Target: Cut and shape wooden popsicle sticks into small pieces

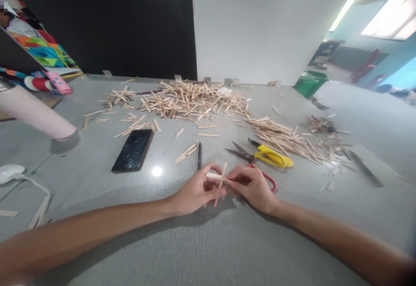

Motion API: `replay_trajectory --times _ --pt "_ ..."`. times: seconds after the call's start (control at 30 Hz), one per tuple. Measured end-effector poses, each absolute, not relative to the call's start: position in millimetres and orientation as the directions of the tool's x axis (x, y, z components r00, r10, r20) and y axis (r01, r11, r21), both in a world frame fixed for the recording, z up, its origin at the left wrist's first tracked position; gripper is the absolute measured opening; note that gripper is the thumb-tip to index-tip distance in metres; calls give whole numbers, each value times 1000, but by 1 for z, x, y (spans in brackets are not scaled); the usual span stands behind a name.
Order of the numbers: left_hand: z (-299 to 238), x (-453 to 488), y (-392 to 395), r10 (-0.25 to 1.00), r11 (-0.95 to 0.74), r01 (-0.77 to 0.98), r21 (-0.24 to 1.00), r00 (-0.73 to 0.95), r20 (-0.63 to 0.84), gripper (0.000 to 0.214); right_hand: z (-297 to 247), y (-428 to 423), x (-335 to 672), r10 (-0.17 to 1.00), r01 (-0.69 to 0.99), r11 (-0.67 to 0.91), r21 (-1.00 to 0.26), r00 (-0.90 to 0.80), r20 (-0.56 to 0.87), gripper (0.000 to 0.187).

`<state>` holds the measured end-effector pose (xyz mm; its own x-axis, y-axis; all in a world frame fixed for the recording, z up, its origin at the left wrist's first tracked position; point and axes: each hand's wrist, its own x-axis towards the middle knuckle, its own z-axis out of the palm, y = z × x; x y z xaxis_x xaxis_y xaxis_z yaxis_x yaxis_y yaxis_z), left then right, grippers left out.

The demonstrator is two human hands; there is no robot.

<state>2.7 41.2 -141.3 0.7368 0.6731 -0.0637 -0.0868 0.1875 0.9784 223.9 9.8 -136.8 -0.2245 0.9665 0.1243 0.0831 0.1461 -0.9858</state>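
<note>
Between my two hands, above the table's near middle, is a small cross of wooden craft sticks (214, 176). My left hand (198, 190) is closed around its left and lower side, thumb and fingers on the sticks. My right hand (251, 184) pinches the cross at its right end. Just beyond my left hand lies a dark pen (199, 156), with a few flat craft sticks (186, 153) to its left. Yellow-handled scissors (271, 155) lie past my right hand, and a red handle (270, 181) shows partly behind that hand.
A large heap of craft sticks (195, 99) spreads at the back, with another pile (282, 136) to the right. A phone (133, 151) lies left of centre. A pink cylinder (39, 112), a white charger (12, 172), a metal blade (365, 167) and a green bin (310, 84) stand or lie farther out.
</note>
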Motion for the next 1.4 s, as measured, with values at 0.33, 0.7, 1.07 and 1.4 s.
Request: replay_trajectory --times 0.33,0.7,1.07,1.4 --pt "-139 5 38 691 220 -105 970 719 -79 37 -135 8 220 952 85 98 -992 -297 68 30" --pt "-139 3 51 663 246 -207 947 749 -9 36 -135 12 222 973 29 116 -993 -203 108 29" --pt "-144 3 53 675 273 -199 941 737 -40 39 -132 13 221 973 -21 89 -996 -213 91 32" --pt "-143 3 56 667 279 -181 943 743 -55 44 -133 15 223 972 -11 76 -997 -221 76 32"
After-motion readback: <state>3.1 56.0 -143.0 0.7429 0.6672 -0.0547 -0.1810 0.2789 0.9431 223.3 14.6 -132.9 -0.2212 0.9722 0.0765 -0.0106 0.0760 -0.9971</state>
